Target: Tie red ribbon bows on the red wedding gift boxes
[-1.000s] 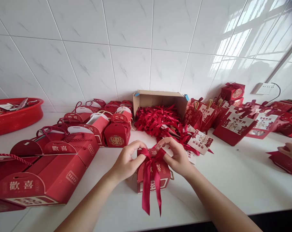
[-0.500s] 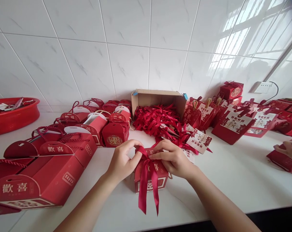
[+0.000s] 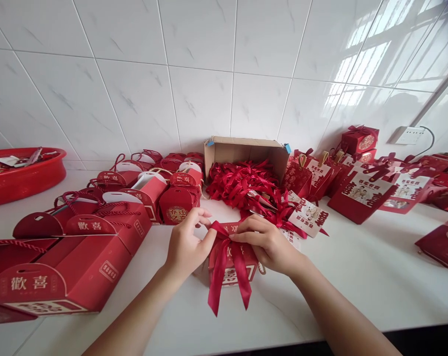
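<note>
My left hand (image 3: 188,242) pinched one loop of the red ribbon (image 3: 229,262) between thumb and forefinger. My right hand (image 3: 270,244) had its fingers (image 3: 246,236) pressed on the other loop at the knot, so the bow sat centred atop the small gift box (image 3: 251,269). That box stood on the white table (image 3: 357,277) between my wrists, ribbon tails hanging down its front

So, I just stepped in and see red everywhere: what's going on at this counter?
A person has both hands on one small red box near the front of the white counter. The left hand and right hand pinch the dark red ribbon at its knot on top, tails hanging down the front. Behind, a tipped cardboard carton spills loose ribbons; bigger red boxes lie to the left.
</note>
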`<state>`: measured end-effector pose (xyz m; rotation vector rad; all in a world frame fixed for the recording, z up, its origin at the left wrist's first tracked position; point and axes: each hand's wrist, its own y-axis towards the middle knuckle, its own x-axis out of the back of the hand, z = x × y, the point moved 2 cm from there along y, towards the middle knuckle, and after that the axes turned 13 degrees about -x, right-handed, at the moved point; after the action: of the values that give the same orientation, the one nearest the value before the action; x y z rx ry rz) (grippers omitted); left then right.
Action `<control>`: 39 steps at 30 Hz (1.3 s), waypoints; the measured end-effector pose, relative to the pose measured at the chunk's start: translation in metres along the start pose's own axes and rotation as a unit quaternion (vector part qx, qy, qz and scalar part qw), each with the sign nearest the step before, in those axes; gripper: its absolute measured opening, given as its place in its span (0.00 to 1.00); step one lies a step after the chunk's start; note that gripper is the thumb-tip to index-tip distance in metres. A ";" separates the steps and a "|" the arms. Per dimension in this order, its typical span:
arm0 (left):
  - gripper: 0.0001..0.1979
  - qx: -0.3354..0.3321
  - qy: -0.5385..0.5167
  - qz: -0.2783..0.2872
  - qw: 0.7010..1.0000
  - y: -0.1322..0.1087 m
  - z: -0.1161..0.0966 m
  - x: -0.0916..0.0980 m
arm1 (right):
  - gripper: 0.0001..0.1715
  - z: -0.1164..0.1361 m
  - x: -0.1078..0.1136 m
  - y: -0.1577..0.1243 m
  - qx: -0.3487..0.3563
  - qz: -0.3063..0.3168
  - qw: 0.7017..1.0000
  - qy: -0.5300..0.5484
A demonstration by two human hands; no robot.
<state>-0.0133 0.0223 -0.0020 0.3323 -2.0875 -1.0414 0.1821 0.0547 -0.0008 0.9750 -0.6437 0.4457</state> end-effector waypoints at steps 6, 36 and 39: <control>0.09 -0.004 0.000 -0.014 1.000 -0.003 0.001 -0.003 | 0.24 -0.001 0.000 0.002 -0.009 0.007 1.000 -0.006; 0.05 0.117 -0.282 0.162 0.938 0.008 -0.003 -0.001 | 0.16 -0.010 -0.012 0.001 -0.206 -0.150 0.964 0.070; 0.04 0.128 -0.326 0.169 0.921 0.009 -0.001 0.001 | 0.15 -0.010 -0.012 0.002 -0.225 -0.155 0.960 0.069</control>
<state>-0.0120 0.0268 0.0058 -0.2978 -2.7570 -0.7208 0.1756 0.0637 -0.0117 0.5885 -0.4291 0.0785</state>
